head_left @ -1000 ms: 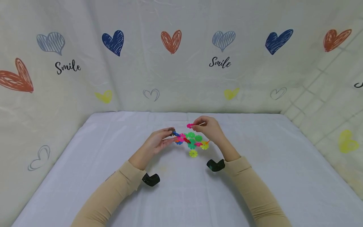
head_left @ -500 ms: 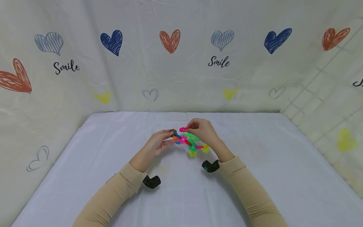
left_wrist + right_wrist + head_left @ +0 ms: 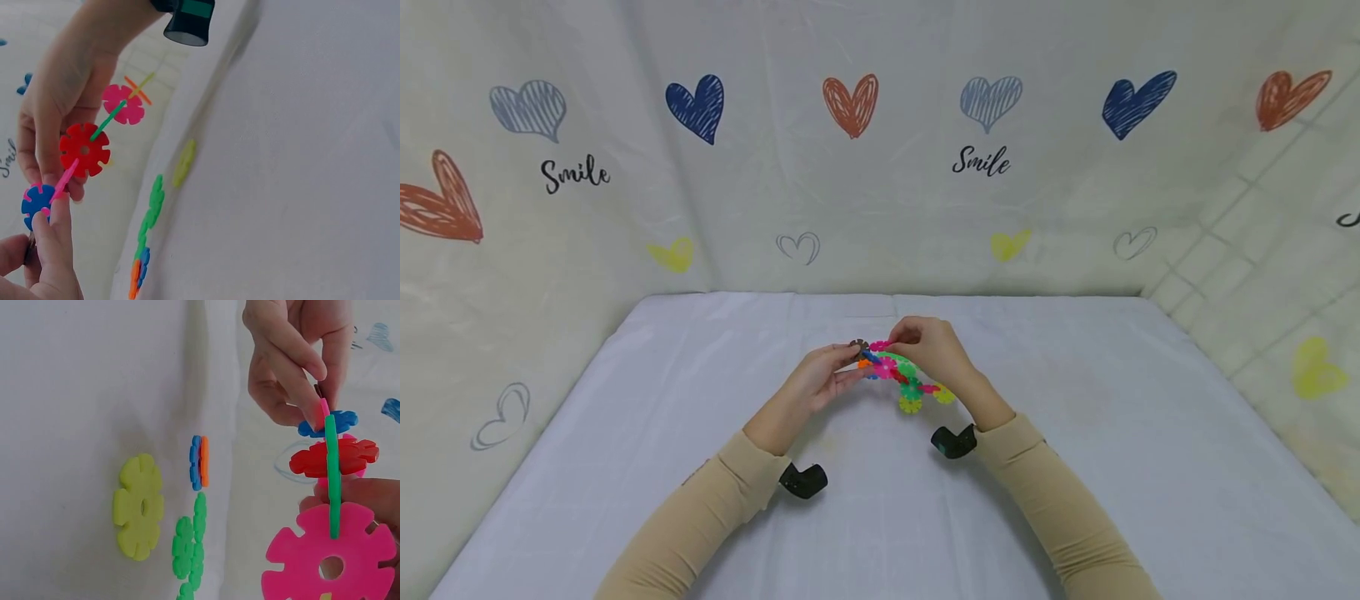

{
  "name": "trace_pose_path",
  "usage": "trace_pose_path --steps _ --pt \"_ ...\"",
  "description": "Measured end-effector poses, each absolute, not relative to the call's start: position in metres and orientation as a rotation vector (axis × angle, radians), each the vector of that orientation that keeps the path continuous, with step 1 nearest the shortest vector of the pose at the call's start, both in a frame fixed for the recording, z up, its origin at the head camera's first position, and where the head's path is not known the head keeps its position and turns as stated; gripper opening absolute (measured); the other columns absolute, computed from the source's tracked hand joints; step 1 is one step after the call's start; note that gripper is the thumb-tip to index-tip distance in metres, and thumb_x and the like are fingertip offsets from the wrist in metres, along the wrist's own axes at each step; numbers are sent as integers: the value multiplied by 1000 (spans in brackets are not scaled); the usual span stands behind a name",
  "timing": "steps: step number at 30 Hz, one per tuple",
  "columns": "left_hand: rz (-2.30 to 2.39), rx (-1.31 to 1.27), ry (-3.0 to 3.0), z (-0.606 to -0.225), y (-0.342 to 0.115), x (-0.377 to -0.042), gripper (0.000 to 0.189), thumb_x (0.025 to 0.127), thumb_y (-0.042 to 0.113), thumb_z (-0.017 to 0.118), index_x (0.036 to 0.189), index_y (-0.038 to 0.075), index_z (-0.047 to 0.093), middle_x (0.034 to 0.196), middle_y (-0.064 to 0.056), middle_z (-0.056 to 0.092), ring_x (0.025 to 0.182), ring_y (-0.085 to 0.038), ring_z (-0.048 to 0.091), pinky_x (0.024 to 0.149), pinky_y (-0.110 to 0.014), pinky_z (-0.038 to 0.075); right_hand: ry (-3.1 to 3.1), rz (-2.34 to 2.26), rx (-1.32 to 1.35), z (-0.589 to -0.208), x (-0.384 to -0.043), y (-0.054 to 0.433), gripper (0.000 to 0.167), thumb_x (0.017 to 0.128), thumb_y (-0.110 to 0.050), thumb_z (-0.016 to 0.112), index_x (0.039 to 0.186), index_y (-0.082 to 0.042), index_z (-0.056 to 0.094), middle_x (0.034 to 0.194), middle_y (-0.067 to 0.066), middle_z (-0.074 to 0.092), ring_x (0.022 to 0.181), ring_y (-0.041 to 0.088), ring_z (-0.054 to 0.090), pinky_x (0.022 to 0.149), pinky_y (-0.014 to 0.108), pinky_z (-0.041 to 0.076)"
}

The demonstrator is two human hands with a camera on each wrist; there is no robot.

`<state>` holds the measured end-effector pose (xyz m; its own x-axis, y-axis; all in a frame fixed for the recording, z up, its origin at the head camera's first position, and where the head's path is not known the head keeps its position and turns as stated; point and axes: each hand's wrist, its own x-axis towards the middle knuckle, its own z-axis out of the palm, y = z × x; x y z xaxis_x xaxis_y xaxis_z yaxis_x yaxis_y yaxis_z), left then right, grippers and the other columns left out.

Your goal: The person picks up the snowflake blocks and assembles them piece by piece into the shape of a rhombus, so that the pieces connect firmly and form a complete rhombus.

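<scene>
My left hand point(image 3: 823, 375) pinches a brown notched flower disc point(image 3: 859, 347) at the end of a chain of plastic discs. From there the chain runs through a blue disc point(image 3: 36, 205), an edge-on pink one, a red disc point(image 3: 80, 144), an edge-on green disc point(image 3: 333, 481) and a pink disc point(image 3: 300, 550), ending in yellow and orange pieces. Between the thumb and fingers of my right hand point(image 3: 934, 346) is a loose-looking pink disc point(image 3: 877, 346), close against the blue one. Part of it is hidden behind the blue disc in the left wrist view.
On the white-covered table point(image 3: 880, 517) lie a yellow disc point(image 3: 139, 506), several green discs point(image 3: 183, 547), and a blue disc point(image 3: 195, 464) next to an orange one point(image 3: 205, 461). A white curtain point(image 3: 910, 208) printed with hearts hangs behind. Black cameras point(image 3: 955, 442) project from both wrists.
My right hand has moved left and slightly down, bringing its pink disc up to the chain near the blue disc. The left hand stays nearly still, still pinching the chain.
</scene>
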<state>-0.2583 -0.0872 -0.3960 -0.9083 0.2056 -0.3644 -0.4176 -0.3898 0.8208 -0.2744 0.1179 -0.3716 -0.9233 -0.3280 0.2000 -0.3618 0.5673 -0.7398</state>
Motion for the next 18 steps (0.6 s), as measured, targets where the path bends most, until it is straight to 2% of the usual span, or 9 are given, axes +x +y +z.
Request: trace_pose_path --steps 13,18 --pt "2338 -259 1435 -398 -87 -255 20 107 11 54 120 -4 60 105 -9 62 76 -18 74 72 -21 58 -2731 1225 692 -374 -273 115 5 91 -8 79 94 -7 75 91 3 74 85 20 68 82 36 59" --pt "2347 -296 1413 -398 -86 -254 16 107 10 55 114 -1 63 102 -7 64 74 -19 74 69 -20 58 -2705 1201 706 -374 -271 112 5 90 -6 79 93 -5 76 89 4 74 82 19 68 80 35 59"
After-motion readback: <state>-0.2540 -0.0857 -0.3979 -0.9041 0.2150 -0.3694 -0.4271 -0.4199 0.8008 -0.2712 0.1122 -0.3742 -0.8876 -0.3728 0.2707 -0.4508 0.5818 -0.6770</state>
